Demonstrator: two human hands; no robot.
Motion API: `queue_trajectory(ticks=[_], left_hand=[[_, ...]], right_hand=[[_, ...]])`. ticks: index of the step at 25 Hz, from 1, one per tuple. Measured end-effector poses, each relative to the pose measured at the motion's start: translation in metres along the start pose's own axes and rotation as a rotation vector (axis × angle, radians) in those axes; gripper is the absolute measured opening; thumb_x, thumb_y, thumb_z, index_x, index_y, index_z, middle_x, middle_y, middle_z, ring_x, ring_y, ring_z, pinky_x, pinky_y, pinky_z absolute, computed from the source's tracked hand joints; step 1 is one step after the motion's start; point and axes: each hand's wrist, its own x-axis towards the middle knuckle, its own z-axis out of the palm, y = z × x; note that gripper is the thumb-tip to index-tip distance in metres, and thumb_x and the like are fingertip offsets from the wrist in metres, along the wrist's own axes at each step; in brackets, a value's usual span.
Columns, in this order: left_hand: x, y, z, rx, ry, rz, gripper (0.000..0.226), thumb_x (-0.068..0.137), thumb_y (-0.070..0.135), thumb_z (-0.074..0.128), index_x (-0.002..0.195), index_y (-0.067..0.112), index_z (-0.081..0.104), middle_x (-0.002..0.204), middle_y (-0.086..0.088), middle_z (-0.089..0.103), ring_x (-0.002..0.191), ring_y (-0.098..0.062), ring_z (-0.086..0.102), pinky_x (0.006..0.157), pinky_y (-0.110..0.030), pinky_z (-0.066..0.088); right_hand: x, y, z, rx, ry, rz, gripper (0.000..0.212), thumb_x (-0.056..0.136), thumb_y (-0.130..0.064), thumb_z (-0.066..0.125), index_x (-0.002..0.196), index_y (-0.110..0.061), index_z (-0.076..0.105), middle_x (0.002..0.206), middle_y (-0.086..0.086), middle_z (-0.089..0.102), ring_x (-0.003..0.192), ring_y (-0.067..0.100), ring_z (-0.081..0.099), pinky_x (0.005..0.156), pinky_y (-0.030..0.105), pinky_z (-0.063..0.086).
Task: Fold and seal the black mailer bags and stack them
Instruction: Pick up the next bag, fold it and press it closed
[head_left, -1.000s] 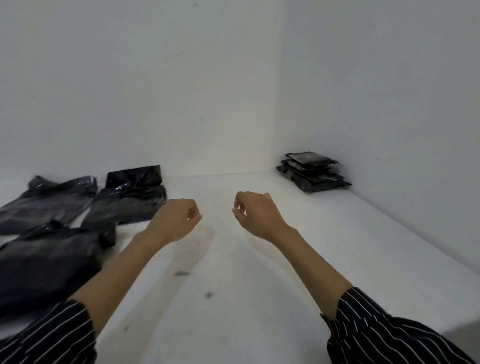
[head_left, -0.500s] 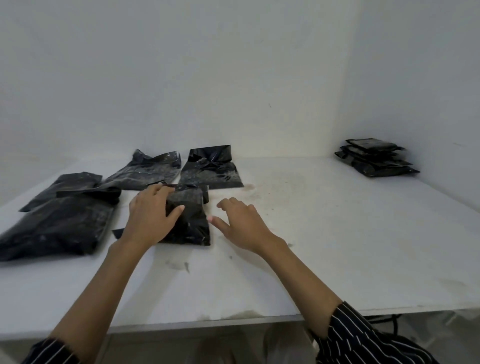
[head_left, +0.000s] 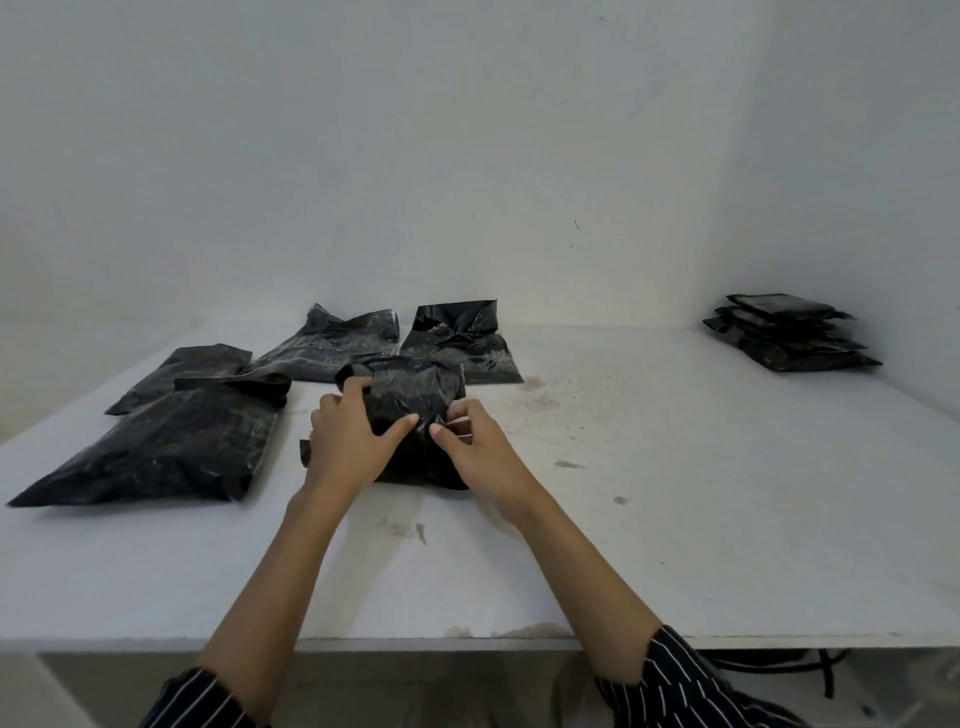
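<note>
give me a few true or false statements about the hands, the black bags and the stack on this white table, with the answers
1. Both bare hands are on the crumpled black plastic mailer bag in the middle of the white table. True: the left hand and the right hand both grip it.
2. The stack of folded black bags sits at the table's far left corner. False: it sits at the far right, by the wall.
3. Four unsealed black bags lie left of and behind the held one. True.
4. The large flat black bag lies on the stack. False: it lies alone near the left edge.
5. The right hand rests empty on the table. False: its fingers pinch the bag.
</note>
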Motion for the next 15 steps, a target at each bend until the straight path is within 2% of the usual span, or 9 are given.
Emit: queue_trajectory(ticks=[2, 3, 6, 8, 10, 12, 14, 15], left_hand=[[-0.007, 0.009, 0.002, -0.18, 0.093, 0.0, 0.06, 0.08, 0.042, 0.068, 0.129, 0.019, 0.042, 0.123, -0.015, 0.05, 0.115, -0.03, 0.049, 0.095, -0.042, 0.045], [-0.01, 0.015, 0.001, -0.312, 0.12, -0.05, 0.059, 0.08, 0.041, 0.068, 0.128, 0.021, 0.041, 0.123, -0.011, 0.051, 0.113, -0.026, 0.051, 0.093, -0.041, 0.047], [-0.018, 0.035, -0.001, -0.742, 0.091, -0.274, 0.058, 0.081, 0.038, 0.07, 0.129, 0.023, 0.039, 0.12, -0.003, 0.056, 0.104, -0.018, 0.057, 0.086, -0.041, 0.052], [-0.026, 0.049, -0.002, -0.893, 0.032, -0.303, 0.054, 0.083, 0.033, 0.069, 0.129, 0.02, 0.044, 0.108, 0.0, 0.065, 0.098, -0.014, 0.061, 0.085, -0.035, 0.052], [-0.034, 0.064, -0.001, -1.001, -0.032, -0.259, 0.047, 0.084, 0.025, 0.069, 0.127, 0.016, 0.051, 0.101, 0.003, 0.067, 0.097, -0.011, 0.064, 0.081, -0.027, 0.05], [-0.041, 0.077, 0.004, -1.015, -0.09, -0.151, 0.04, 0.084, 0.018, 0.069, 0.122, 0.016, 0.058, 0.105, 0.002, 0.068, 0.1, -0.012, 0.064, 0.081, -0.026, 0.052], [-0.049, 0.087, 0.012, -0.917, -0.106, 0.011, 0.033, 0.084, 0.025, 0.068, 0.116, 0.023, 0.062, 0.107, 0.005, 0.068, 0.103, -0.011, 0.063, 0.087, -0.031, 0.051], [-0.051, 0.091, 0.015, -0.826, -0.094, 0.099, 0.031, 0.084, 0.033, 0.066, 0.114, 0.027, 0.062, 0.106, 0.01, 0.068, 0.103, -0.007, 0.062, 0.088, -0.029, 0.049]], right_hand=[[-0.006, -0.003, -0.008, 0.136, 0.074, 0.016, 0.015, 0.094, -0.024, 0.056, 0.105, -0.015, 0.05, 0.104, 0.001, 0.058, 0.088, 0.011, 0.057, 0.067, 0.016, 0.043], [-0.008, -0.003, -0.014, 0.206, 0.112, 0.035, 0.014, 0.093, -0.024, 0.057, 0.104, -0.016, 0.052, 0.106, 0.002, 0.059, 0.089, 0.01, 0.058, 0.068, 0.016, 0.044], [-0.018, -0.001, -0.037, 0.443, 0.208, 0.086, 0.018, 0.088, -0.029, 0.065, 0.099, -0.018, 0.056, 0.108, 0.007, 0.066, 0.1, 0.019, 0.064, 0.083, 0.029, 0.052], [-0.03, -0.002, -0.056, 0.674, 0.246, 0.095, 0.022, 0.086, -0.026, 0.067, 0.103, -0.018, 0.055, 0.096, 0.004, 0.071, 0.085, 0.012, 0.07, 0.072, 0.027, 0.053], [-0.043, -0.005, -0.075, 0.792, 0.261, 0.069, 0.03, 0.085, -0.022, 0.068, 0.112, -0.013, 0.057, 0.091, 0.0, 0.074, 0.08, 0.008, 0.071, 0.066, 0.021, 0.053], [-0.055, -0.004, -0.089, 0.739, 0.27, 0.025, 0.034, 0.084, -0.021, 0.068, 0.113, -0.008, 0.061, 0.101, 0.003, 0.073, 0.095, 0.015, 0.069, 0.076, 0.023, 0.053], [-0.064, -0.003, -0.1, 0.736, 0.314, -0.011, 0.029, 0.085, -0.017, 0.067, 0.111, -0.005, 0.063, 0.107, 0.007, 0.072, 0.1, 0.019, 0.068, 0.082, 0.026, 0.054], [-0.068, 0.0, -0.107, 0.768, 0.35, -0.028, 0.027, 0.086, -0.013, 0.065, 0.111, -0.004, 0.063, 0.107, 0.008, 0.071, 0.099, 0.019, 0.068, 0.082, 0.026, 0.055]])
